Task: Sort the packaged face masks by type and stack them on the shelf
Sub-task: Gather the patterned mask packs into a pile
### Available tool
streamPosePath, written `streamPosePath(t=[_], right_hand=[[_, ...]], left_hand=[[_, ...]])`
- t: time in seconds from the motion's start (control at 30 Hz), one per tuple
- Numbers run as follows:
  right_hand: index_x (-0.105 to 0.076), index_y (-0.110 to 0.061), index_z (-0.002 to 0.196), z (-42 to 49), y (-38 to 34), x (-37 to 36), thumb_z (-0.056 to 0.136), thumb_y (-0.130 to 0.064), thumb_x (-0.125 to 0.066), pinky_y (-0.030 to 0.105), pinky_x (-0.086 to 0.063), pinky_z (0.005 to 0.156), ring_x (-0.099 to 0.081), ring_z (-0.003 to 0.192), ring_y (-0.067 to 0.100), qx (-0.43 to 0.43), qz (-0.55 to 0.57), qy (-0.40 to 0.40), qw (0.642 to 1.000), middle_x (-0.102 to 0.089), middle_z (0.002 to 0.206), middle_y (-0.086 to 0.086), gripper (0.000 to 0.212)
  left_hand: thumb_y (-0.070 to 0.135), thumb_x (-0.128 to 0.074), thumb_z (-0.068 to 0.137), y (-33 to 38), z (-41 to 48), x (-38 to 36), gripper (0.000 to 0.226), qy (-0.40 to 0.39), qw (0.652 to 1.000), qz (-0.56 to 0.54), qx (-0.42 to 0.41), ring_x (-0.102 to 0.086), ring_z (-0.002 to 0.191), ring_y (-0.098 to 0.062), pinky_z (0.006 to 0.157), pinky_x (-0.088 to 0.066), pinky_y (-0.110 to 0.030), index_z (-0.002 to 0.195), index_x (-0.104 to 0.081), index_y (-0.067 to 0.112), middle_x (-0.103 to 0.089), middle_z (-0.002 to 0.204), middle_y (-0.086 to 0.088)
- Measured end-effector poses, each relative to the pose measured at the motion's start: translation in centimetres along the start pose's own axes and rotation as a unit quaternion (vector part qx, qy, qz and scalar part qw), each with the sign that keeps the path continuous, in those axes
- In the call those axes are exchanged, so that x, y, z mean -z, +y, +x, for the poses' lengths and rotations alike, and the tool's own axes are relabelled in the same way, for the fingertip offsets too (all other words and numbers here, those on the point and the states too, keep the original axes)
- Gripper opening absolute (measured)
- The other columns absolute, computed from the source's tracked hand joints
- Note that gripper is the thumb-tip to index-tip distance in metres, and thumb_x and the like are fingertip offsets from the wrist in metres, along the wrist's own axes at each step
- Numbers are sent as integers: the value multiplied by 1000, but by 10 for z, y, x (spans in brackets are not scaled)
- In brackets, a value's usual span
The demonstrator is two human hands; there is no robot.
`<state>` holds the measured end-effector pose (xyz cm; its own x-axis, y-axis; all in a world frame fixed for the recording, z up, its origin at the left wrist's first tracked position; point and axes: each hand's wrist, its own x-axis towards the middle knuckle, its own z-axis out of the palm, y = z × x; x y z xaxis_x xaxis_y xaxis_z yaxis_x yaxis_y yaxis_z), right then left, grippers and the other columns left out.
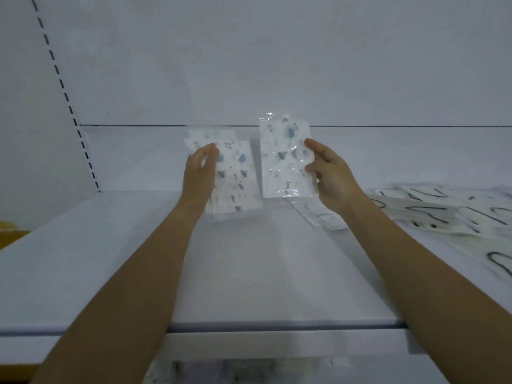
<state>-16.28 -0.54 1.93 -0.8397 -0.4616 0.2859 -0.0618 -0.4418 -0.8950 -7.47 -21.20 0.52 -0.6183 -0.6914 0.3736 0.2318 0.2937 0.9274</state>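
Stacking is in hand on the shelf (110, 259): the printed stack (235, 173) is steadied at its left edge by the left hand (200, 170), fingers fairly straight. Just beside it, a matching pack (282, 162) is pinched by its right edge in the right hand (332, 178), held up. A leftward carry and square laying-down are likely called for. Room is left toward the shelf's front lip; an unsorted pile (443, 212) is spread rightward.
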Motion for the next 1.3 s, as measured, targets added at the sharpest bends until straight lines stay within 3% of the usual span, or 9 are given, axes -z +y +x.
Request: streamPosePath(t=[0.07, 0.17, 0.3, 0.4, 0.47, 0.63, 0.87, 1.07, 1.3], right_hand=[[-57, -13, 114, -5, 10, -6, 84, 18, -38, 19, -50, 60, -62, 65, 5, -12, -35, -28, 999, -63, 91, -2, 47], [-56, -16, 118, -7, 24, -13, 86, 13, -48, 24, -47, 71, -59, 75, 11, -21, -155, -50, 986, -58, 96, -2, 44], [-52, -11, 119, 7, 13, 13, 90, -4, -55, 23, -45, 68, -57, 74, 17, -44, -216, 70, 973, -59, 89, 4, 30], [-48, -13, 130, 12, 16, 50, 91, -12, -48, 30, -43, 91, -55, 108, 27, -83, -600, 79, 791, -58, 117, 9, 39], [-48, -16, 131, 7, 25, 52, 90, -13, -45, 32, -41, 98, -50, 119, 29, -115, -697, 7, 707, -52, 132, 9, 42], [-54, -12, 124, 0, 17, 29, 92, -4, -42, 21, -41, 73, -55, 87, 17, -118, -536, -108, 829, -63, 118, 8, 35], [-50, -8, 127, 5, 7, 46, 90, 1, -46, 20, -43, 62, -59, 68, 14, -115, -454, 14, 884, -58, 93, 3, 39], [-45, -3, 130, 1, 11, 53, 85, -28, -63, 32, -40, 92, -50, 118, 30, -146, -657, 37, 738, -53, 131, 15, 54], [-25, -7, 145, -1, 1, 49, 77, -56, -65, 36, -31, 105, -35, 133, 29, -243, -650, -49, 718, -37, 147, 12, 93]], left_hand=[[41, -55, 88, 7, -7, -9, 25, -68, 996, -58, 26, -60, 106, -22, 94, -46, -39, 100, -64, 23, -62, 112, -3], [25, -64, 88, 6, -17, -20, 39, -132, 991, 3, -39, -52, 118, -16, 99, -43, -30, 125, -54, 16, -53, 129, -2], [2, -63, 84, -6, -10, -10, 53, -102, 987, 88, -84, -41, 128, -18, 108, -35, -32, 133, -47, 16, -44, 138, -4], [-3, -60, 83, -7, -8, -5, 54, -93, 986, 89, -106, -41, 129, -19, 110, -33, -39, 132, -46, 16, -44, 138, -2], [-4, -59, 83, -7, -8, -6, 55, -92, 985, 97, -113, -40, 130, -19, 111, -33, -39, 133, -46, 15, -44, 139, -3], [0, -59, 84, -9, -8, -4, 52, -89, 983, 115, -110, -40, 129, -19, 111, -32, -35, 132, -47, 17, -43, 139, -4], [-3, -59, 83, -9, -6, -1, 50, -73, 987, 98, -106, -44, 126, -18, 108, -37, -38, 129, -49, 15, -47, 134, -3], [-3, -59, 83, -11, -4, 1, 51, -68, 987, 100, -102, -42, 127, -18, 109, -36, -38, 129, -49, 16, -47, 135, -2], [-3, -58, 83, -11, -5, -1, 51, -66, 985, 119, -107, -41, 128, -15, 106, -33, -25, 130, -48, 15, -45, 137, -2]])
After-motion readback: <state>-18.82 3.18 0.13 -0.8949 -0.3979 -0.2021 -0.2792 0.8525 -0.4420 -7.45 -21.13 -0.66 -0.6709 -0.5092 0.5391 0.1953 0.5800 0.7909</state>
